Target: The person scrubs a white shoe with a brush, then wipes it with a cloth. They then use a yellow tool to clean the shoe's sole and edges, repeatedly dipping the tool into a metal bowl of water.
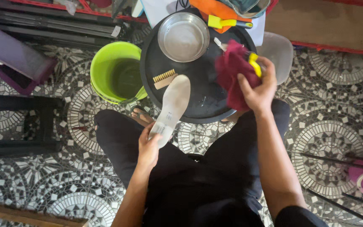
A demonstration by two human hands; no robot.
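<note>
My left hand (148, 145) grips the heel end of a white shoe insole (171, 106), whose toe end rests on a round black tray (206, 101). My right hand (257, 86) holds a dark red cloth (232, 69) bunched over the tray's right side, together with a yellow-handled tool (255, 63) against my fingers. On the tray lie a small wooden brush (164, 78) and a steel bowl (183, 37).
A green bucket (115, 71) with dark water stands left of the tray. A black stool (19, 124) is at far left. A yellow scraper (223, 22) lies on orange cloth behind the bowl. A translucent lid (279, 50) sits right of the tray. Patterned mosaic floor surrounds me.
</note>
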